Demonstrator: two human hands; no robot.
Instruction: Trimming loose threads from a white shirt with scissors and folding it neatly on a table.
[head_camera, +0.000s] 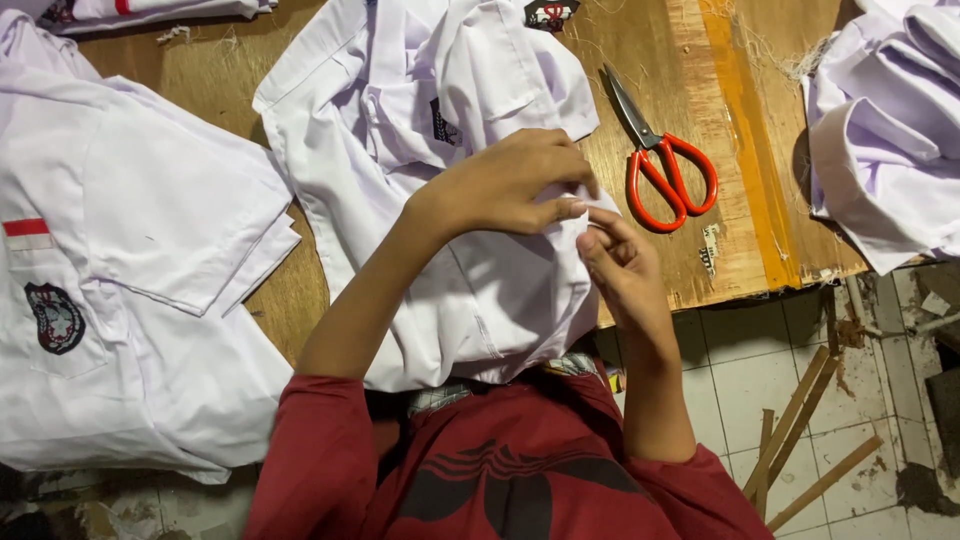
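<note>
Left hand (515, 180) sits mid-frame, fingers bent over & pinching a fold of the white shirt (440, 200) at its right edge. Right hand (622, 268) comes up from below, thumb & fingertips nipping the same bit of cloth just under the left; both are grasping the shirt, nearly touching each other. What's between the fingertips (thread end, seam?) is too small to tell.

The shirt lies across the centre of the wooden table (690, 120), its lower part hanging over the near edge toward the person's red top (500, 470).

To do this pinch well, by judgement: keep the cloth taut between the 2 hands, work w/ fingertips only, hold the fold above the table edge so the hanging part doesn't drag it down.

Around: red-handled scissors (660, 160) just right of the hands, blades pointing to upper left, within easy reach. Flat shirt w/ a badge & red stripe (120, 300) fills the left of the frame, another white pile (890, 130) at upper right. A small patch (550, 12) at top centre. Loose threads near the top right. Wood slats (800, 440) on the tiled floor at lower right.

Nothing blocks the hands; only the shirt's own bunched folds crowd the spot
</note>
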